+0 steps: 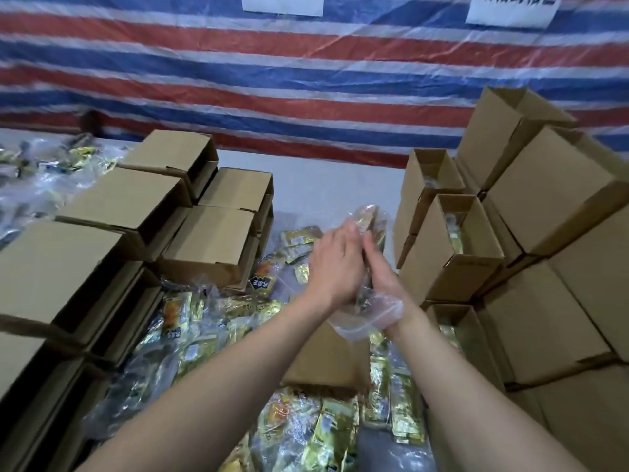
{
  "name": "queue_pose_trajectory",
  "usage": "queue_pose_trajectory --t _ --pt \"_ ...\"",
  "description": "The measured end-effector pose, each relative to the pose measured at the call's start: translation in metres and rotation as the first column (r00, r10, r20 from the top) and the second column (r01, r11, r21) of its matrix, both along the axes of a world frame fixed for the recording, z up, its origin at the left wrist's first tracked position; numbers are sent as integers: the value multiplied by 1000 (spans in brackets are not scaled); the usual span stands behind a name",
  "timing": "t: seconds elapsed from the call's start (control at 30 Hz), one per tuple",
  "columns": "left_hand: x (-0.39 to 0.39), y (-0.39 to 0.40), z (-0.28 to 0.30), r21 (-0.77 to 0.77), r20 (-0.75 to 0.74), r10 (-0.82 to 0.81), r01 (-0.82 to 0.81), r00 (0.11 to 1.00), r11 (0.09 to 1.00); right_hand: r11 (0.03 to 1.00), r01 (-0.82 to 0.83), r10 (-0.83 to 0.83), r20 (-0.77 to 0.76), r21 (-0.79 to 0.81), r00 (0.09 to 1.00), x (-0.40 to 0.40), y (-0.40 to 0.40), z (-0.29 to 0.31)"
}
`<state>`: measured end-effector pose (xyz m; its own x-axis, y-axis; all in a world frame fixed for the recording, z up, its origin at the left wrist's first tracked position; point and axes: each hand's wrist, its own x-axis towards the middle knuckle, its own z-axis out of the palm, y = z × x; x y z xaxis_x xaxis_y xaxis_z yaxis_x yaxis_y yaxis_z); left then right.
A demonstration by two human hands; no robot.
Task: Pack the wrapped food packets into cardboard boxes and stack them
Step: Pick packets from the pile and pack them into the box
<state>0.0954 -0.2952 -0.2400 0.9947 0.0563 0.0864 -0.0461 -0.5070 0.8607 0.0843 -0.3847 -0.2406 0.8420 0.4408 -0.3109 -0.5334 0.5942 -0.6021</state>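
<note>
Presently, at centre: left hand and right hand pressed palm to palm around a bundle of wrapped packets in a clear bag, raised above the table. Fingers of both lie fairly straight along its sides, squeezing rather than curling; bag tail hangs loose at the wrists. Handling, by judgement: light, soft, crinkly film, slippery between flat palms; packets could slide out of either end, so hold is best taken mid-length with support under the lower end. At 3 o'clock of the hands: open box, upright, mouth up, some contents already inside; likely destination, just beside the bundle. Behind it, at 1 o'clock, a second open box. At 3 to 5 o'clock: stacked boxes. At 9 to 10 o'clock: further boxes lying in tiers. At 6 o'clock: loose packets, gold and clear, heaped on the table, one box among them. Backdrop: striped tarpaulin.
</note>
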Motion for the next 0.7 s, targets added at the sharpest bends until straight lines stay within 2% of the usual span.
queue_pose_trajectory --t 0.03,0.07,0.13,0.17,0.2,0.27,0.3,0.37,0.5,0.7 --pt "9 3 0 16 -52 -2 3 999 1000 1000 -12 13 -41 11 999 3 -4 0" --pt "18 8 0 -32 -116 -32 29 993 999 1000 -25 24 -79 -7 997 7 -9 0" --pt "31 22 -10 -235 -242 -99 41 965 971 995 -4 -6 -108 -95 994 16 -25 -2" --pt "35 30 -22 -251 -283 -97 24 954 968 994 3 -17 -123 -111 992 20 -32 -3" --pt "37 38 -34 -175 -303 -90 38 949 984 994 3 -19 -142 -111 990 23 -38 -5" --pt "37 52 -66 130 -339 -97 149 936 980 989 0 -31 -200 -151 979 26 -47 -10" --pt "38 56 -81 271 -372 -117 229 921 935 985 -7 -33 -226 -174 974 28 -50 -13" --pt "43 57 -103 444 -443 -149 361 884 820 982 -4 -42 -235 -189 971 31 -53 -18" --pt "60 51 -130 606 -465 -168 451 869 656 992 -17 -11 -209 -129 978 38 -54 -27" --pt "80 56 -156 648 -555 -140 532 820 544 962 18 -46 -98 -272 994 57 -56 -33"
